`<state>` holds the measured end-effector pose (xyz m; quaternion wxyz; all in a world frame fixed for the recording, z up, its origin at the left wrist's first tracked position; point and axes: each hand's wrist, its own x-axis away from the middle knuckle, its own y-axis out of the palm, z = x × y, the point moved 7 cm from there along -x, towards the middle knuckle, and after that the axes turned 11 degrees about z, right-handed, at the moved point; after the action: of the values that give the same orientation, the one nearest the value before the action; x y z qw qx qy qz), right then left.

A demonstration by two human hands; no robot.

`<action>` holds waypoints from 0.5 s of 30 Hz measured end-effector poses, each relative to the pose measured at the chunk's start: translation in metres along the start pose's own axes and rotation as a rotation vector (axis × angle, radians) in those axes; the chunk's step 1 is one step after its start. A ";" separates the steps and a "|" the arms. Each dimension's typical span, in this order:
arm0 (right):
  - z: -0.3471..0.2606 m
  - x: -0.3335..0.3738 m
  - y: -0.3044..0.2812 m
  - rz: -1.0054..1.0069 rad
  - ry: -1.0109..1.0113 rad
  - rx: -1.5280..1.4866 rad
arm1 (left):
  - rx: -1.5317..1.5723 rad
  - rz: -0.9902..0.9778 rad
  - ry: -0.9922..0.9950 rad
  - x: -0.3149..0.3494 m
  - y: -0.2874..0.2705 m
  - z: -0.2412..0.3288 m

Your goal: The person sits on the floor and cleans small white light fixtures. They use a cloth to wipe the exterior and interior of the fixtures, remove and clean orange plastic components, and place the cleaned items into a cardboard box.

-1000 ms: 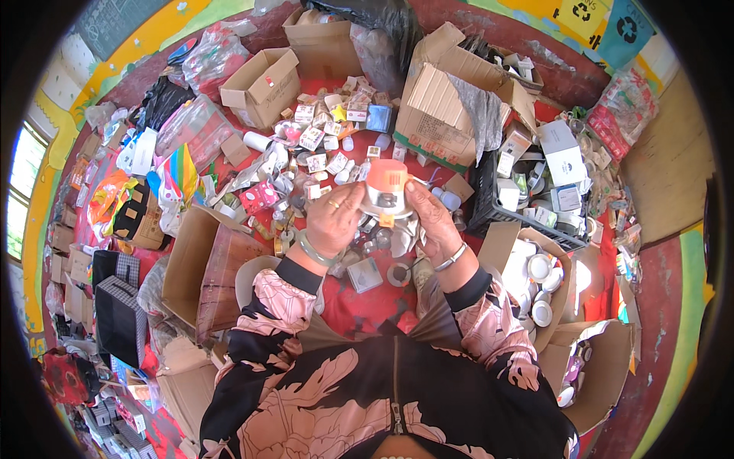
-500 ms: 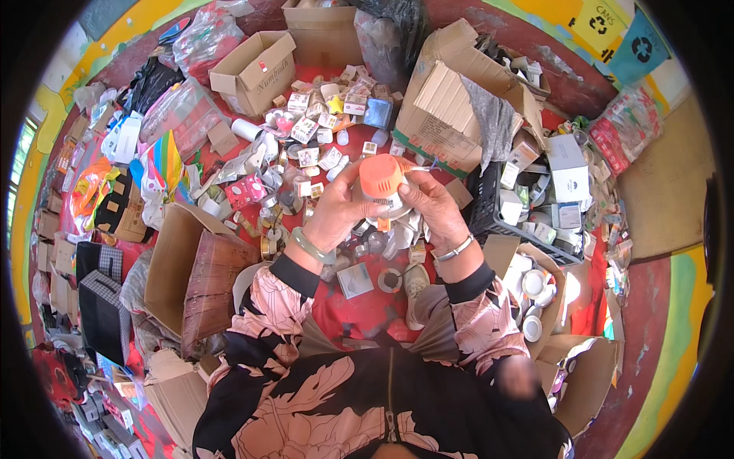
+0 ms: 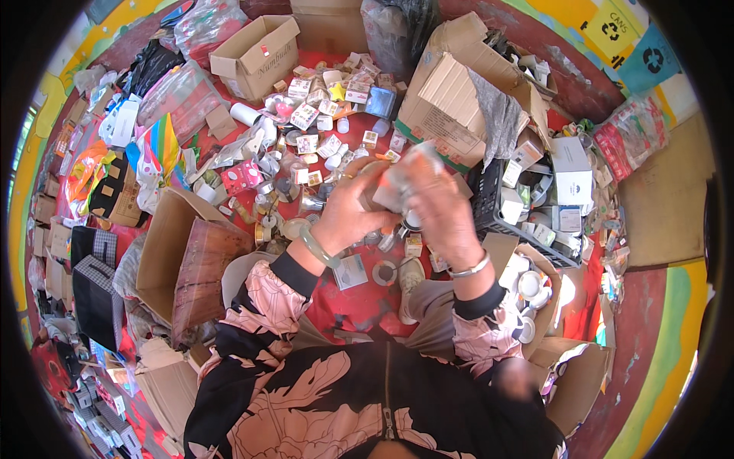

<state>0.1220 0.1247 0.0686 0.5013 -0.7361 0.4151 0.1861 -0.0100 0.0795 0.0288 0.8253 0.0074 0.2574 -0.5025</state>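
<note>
Both my hands are raised over the heap, closed round an orange-and-white round device (image 3: 393,188). It is tilted and smeared by motion, so its exact kind cannot be made out. My left hand (image 3: 348,205), with a pale bangle at the wrist, grips its left side with the thumb across the near side. Round its right side and top curls my right hand (image 3: 447,218), blurred, with a silvery bracelet below. Beneath the hands lie a small white box (image 3: 351,272) and a white ring-shaped piece (image 3: 384,272) on the red floor (image 3: 353,304).
Small boxes and jars (image 3: 329,115) are piled ahead. A black crate (image 3: 489,200) of packages stands at right, beside an open carton (image 3: 556,284) of round white pieces. Another open carton (image 3: 164,252) is at left. Large cartons (image 3: 260,61) stand along the back.
The device has tipped over from upright and is now blurred. My right hand has turned and moved up over it, while my left hand keeps hold of its left side.
</note>
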 end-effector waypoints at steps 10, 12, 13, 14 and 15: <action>-0.009 -0.006 0.025 -0.029 0.209 -0.085 | 0.361 -0.062 -0.207 0.014 0.005 -0.020; 0.000 -0.003 0.030 0.096 0.308 -0.087 | 0.326 0.006 -0.122 0.015 0.008 -0.017; 0.004 -0.002 0.032 0.113 0.391 -0.088 | 0.143 -0.017 -0.024 0.012 0.007 -0.003; 0.008 0.000 0.034 0.129 0.475 -0.088 | 0.066 0.010 0.004 0.014 0.008 -0.003; 0.017 0.006 0.035 0.184 0.554 -0.023 | -0.012 0.037 0.032 0.019 0.011 -0.004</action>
<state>0.0997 0.1324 0.0365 0.3414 -0.7237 0.5991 0.0274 0.0042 0.0703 0.0150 0.8303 0.0152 0.2734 -0.4854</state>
